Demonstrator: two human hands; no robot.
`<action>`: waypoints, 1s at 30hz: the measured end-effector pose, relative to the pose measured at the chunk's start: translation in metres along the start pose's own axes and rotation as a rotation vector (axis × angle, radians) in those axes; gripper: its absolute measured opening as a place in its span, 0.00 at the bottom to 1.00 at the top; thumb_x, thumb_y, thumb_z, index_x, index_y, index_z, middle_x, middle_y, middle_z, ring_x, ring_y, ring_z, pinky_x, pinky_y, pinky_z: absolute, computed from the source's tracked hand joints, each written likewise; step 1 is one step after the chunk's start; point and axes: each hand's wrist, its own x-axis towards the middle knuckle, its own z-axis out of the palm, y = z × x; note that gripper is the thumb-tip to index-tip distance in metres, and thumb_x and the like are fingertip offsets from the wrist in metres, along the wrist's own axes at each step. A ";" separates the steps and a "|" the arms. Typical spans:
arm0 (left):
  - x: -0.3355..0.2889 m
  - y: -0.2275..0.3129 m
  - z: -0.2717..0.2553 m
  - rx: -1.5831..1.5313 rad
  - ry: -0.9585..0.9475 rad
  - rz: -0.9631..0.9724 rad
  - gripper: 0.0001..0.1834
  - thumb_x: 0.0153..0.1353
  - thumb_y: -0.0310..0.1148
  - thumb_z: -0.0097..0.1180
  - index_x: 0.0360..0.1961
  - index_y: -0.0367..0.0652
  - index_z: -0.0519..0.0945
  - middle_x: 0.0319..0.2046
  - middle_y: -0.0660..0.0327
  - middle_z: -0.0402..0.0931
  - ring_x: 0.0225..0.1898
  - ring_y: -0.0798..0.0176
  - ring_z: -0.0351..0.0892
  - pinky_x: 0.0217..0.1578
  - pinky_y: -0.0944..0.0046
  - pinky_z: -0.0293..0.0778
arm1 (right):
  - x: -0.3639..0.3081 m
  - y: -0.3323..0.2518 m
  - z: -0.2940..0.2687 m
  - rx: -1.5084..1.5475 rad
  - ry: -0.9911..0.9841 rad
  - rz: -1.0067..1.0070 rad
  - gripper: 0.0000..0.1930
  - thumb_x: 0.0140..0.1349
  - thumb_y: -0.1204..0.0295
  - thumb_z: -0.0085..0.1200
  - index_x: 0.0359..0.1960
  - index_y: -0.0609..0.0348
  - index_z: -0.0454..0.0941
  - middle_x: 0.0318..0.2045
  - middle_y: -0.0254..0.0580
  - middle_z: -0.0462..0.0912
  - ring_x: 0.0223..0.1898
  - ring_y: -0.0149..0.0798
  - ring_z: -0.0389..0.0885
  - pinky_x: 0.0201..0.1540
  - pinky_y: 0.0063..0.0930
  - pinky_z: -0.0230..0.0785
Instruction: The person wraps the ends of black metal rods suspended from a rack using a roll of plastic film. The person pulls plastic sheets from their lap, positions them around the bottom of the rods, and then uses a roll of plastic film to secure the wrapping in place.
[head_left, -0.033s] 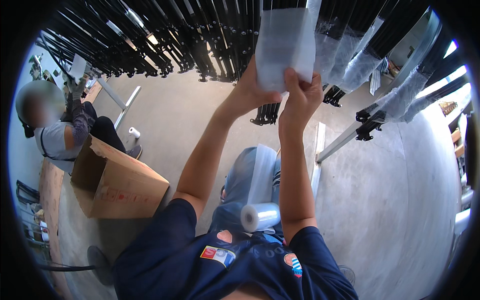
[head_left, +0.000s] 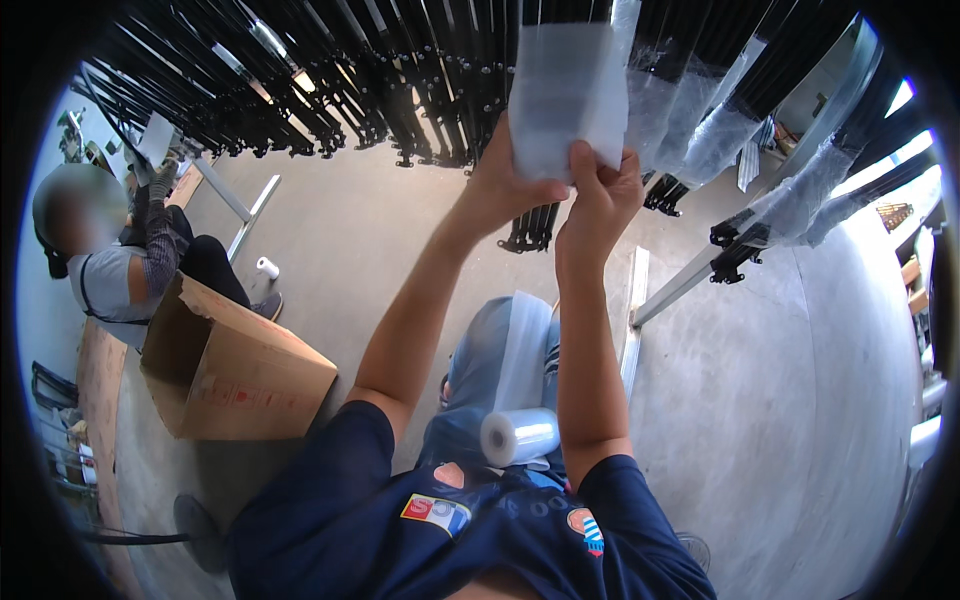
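My right hand (head_left: 603, 195) pinches the near right edge of the white wrap (head_left: 568, 100), which reaches to the far side of both hands; my left hand (head_left: 500, 185) lies against its near left edge, partly hidden, so I cannot tell its grip

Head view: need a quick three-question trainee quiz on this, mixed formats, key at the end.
1. Multiple choice. Where does the roll of clear film rest?
a) on the floor
b) on the wearer's lap
c) on a shelf

2. True or false. The cardboard box is to the left of the wearer's lap.

3. Short answer. What are the wearer's left hand and right hand holding, and at which end of it?

Key:
1. b
2. True
3. A pale translucent sheet, at its lower end.
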 end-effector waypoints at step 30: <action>0.042 0.019 -0.014 -0.234 0.142 -0.223 0.22 0.51 0.44 0.54 0.33 0.30 0.73 0.28 0.58 0.74 0.28 0.72 0.72 0.30 0.72 0.70 | 0.029 0.018 0.039 -0.043 -0.008 -0.083 0.13 0.45 0.85 0.34 0.18 0.68 0.75 0.15 0.33 0.72 0.17 0.22 0.64 0.20 0.15 0.56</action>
